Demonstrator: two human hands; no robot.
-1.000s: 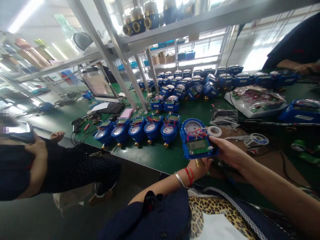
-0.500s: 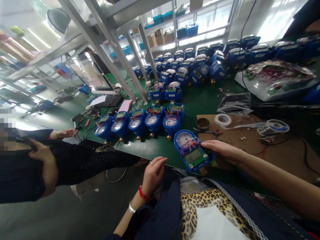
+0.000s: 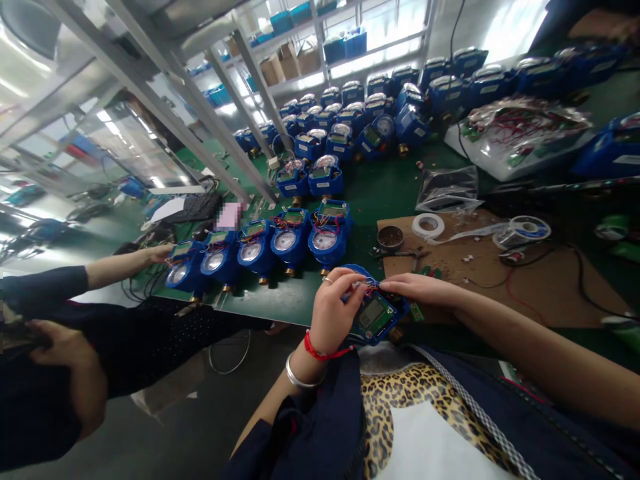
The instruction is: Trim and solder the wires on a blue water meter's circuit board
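Note:
Both my hands are on one blue water meter with a green display panel and red wires, at the near edge of the green bench. My left hand curls over the meter's left side, fingertips on the wires at its top. My right hand grips its upper right side. A row of several similar blue meters stands just beyond, to the left.
Many more blue meters fill the back of the bench. A brown board to the right carries tape rolls, a small tin and wires. A co-worker's arm reaches to the leftmost meter; shelf posts rise behind.
My left hand left the meter's underside, dropped away, then came back onto its left side and wires. The meter shifted nearer to me and lower. The co-worker's arm reached toward the row.

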